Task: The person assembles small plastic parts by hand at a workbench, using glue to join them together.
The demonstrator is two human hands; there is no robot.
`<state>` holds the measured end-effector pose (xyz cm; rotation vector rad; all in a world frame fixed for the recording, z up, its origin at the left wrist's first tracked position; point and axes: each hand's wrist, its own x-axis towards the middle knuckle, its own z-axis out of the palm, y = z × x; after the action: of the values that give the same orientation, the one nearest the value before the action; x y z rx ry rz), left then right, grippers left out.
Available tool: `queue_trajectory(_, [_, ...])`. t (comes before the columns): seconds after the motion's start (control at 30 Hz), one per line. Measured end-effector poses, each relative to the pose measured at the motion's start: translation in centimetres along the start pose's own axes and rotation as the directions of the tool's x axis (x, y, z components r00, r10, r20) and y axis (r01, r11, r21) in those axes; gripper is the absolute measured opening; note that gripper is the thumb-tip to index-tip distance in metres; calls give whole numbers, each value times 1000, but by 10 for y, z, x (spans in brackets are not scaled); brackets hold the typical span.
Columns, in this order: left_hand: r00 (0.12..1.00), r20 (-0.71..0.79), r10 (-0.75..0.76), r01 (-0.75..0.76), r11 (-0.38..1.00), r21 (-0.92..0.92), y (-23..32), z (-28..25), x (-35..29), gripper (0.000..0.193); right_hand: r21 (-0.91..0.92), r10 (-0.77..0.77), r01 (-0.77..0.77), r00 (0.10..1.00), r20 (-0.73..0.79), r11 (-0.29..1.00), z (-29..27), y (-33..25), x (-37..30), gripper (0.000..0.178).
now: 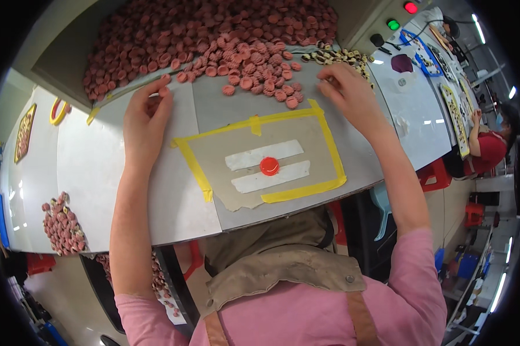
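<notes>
My left hand [145, 118] is above the left of the table, with thumb and forefinger closed on a small pink ridged cap [164, 91]. Across from it, my right hand [352, 98] has its fingers curled together beside some dark-and-cream pieces [343, 56]; what they hold, if anything, is hidden. Loose pink caps [254, 81] spill onto the table between the two hands. Nearer me, a red round button-like disc [269, 166] sits across two white strips [271, 181] on a grey-brown sheet [320, 155] edged with yellow tape [332, 144].
A large heap of pink caps [213, 34] fills the box-like bay behind. Further pink pieces [64, 228] lie at the left table edge, with a yellow ring [58, 111] farther back. At right, a person in red [493, 138] works by a yellow-edged tray [456, 121].
</notes>
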<state>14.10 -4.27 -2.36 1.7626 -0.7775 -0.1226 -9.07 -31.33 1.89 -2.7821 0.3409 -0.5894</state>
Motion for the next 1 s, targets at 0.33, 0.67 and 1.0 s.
queue_trajectory(0.33, [950,184,-251,305,867,-395,66,6,-46,34,172,-77,51,986,148,984,5,-51,-48,18])
queue_trajectory(0.67, [811,490,-320,568,231,-790,75,39,-115,39,190,-12,-24,982,186,982,1,-51,-41,17])
queue_trajectory(1.0, [835,490,-252,528,113,-842,69,45,-124,38,280,15,-83,972,234,956,-7,-79,-42,15])
